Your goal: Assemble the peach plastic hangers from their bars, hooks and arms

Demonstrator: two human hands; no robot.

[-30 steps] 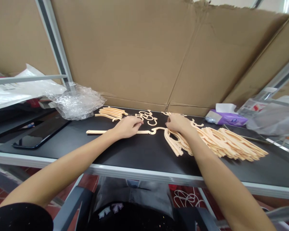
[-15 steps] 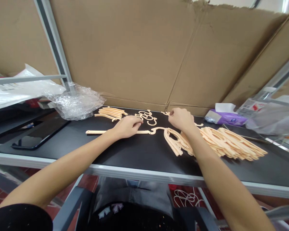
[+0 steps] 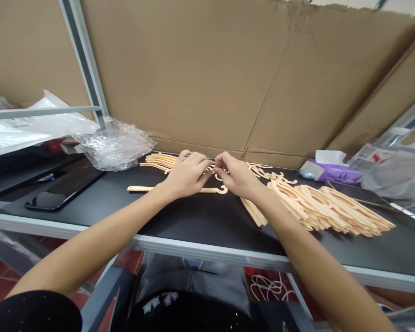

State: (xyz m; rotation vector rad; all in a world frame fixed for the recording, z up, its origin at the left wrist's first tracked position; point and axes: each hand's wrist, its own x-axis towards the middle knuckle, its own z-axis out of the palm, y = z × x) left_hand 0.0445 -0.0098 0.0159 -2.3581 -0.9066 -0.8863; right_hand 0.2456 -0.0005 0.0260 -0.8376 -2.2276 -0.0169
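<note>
Left hand: curled above the long bar (image 3: 138,188), with the fingers of the left hand (image 3: 190,174) drawn together and aimed toward the other hand; the wrist is laid across the bar's line.
Right hand: brought inward from the heap side within the last half second; the right hand (image 3: 237,175) is now curled with its fingertips facing the left ones, almost meeting.
Between the fingertips: pale bits (image 3: 212,168) are shown, but whether they are gripped or only seen behind the hands cannot be told.
Meaning of the change: by judgement, reaching on the right has been replaced by close two-handed handling of something small.
Long bar: left lying flat on the table (image 3: 193,221), below the hands, its curved end next to the right hand; no shift is noticed.
Slats: a row of slats (image 3: 161,159) is laid behind the left hand, partly covered by it.
Loose pieces: small hooked pieces (image 3: 279,177) are scattered beyond the right hand; these were more covered by that hand half a second ago.
Heap: slender pale parts are piled in a heap (image 3: 332,210) to the right, partly crossed by the right forearm.
Farther out: clear plastic wrap (image 3: 119,145) is set at the left and a purple tissue pack (image 3: 335,171) at the right, before cardboard (image 3: 193,69).
</note>
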